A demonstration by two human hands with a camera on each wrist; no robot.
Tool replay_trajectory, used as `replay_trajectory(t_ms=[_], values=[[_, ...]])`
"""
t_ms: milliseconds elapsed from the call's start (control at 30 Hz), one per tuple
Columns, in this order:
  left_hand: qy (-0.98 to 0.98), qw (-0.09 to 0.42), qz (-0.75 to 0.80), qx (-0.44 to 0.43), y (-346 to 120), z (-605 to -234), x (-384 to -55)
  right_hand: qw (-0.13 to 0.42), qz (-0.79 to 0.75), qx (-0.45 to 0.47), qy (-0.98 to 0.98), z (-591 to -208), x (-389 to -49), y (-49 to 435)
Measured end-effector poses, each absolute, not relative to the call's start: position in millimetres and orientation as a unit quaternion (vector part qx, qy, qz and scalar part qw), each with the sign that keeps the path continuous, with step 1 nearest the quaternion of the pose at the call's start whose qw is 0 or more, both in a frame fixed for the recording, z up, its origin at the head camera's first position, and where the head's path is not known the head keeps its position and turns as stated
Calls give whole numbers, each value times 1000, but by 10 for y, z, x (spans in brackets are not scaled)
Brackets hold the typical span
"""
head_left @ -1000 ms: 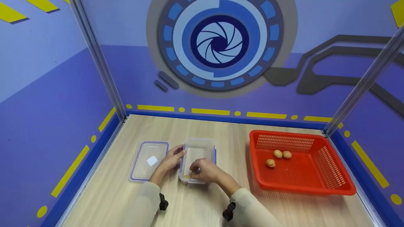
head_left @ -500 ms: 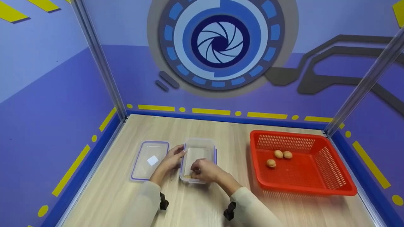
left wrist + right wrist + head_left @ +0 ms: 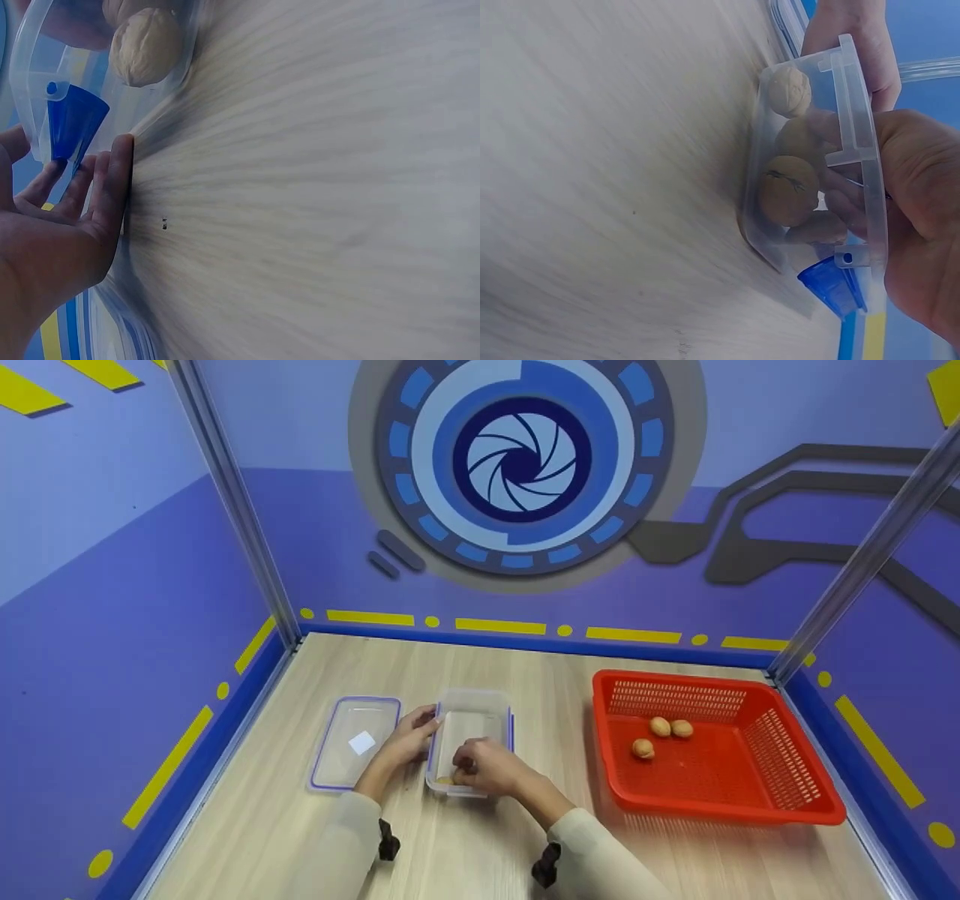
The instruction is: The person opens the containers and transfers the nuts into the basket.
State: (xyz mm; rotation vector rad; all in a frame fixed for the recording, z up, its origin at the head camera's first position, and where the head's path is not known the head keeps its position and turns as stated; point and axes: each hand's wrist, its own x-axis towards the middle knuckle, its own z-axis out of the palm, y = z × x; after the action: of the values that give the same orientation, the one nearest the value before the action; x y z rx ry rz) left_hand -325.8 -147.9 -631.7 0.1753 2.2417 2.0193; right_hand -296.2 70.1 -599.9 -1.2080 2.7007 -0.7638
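Note:
An open clear plastic container (image 3: 474, 701) with blue side latches stands on the table. My left hand (image 3: 409, 736) rests along its left side; in the left wrist view those fingers, fairly straight, touch by a hanging blue latch (image 3: 75, 120). Reaching in over the near end, my right hand (image 3: 491, 767) has its fingers bent down among walnuts. The right wrist view shows, through the cloudy wall, a walnut (image 3: 795, 139) between its fingers. Other walnuts lie on the container's floor, such as a pale walnut (image 3: 789, 91) and a darker walnut (image 3: 789, 193).
Left of the container a clear lid (image 3: 337, 750) with a blue seal lies flat on the wooden table (image 3: 465, 847). A red basket (image 3: 731, 810) at the right holds three walnuts (image 3: 660, 727). Purple panel walls (image 3: 315, 540) stand behind and at both sides.
My right fingers have shifted slightly inside the container, and a walnut beside their tips now shows more plainly than one second ago. The left hand, lid and basket stay put.

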Motion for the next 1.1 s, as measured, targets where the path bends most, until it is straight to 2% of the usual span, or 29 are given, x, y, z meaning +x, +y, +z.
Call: replay_trajectory(t_ms=[467,767,933,1100], values=[[736,47,673,44,-1456,-6290,-3241,-24,-261,-399,878,-6029,-2910,702],[742,36,668,43,-1435,-6313,-3253,-28,-293,-390,872,-6000,-2902,725],[740,38,671,40,-1437,-6294,-3238,-39,-315,-385,867,-5873,-2913,797],[731,42,680,38,-1433,-6304,-3245,-28,-344,-369,863,-5682,-2914,942]])
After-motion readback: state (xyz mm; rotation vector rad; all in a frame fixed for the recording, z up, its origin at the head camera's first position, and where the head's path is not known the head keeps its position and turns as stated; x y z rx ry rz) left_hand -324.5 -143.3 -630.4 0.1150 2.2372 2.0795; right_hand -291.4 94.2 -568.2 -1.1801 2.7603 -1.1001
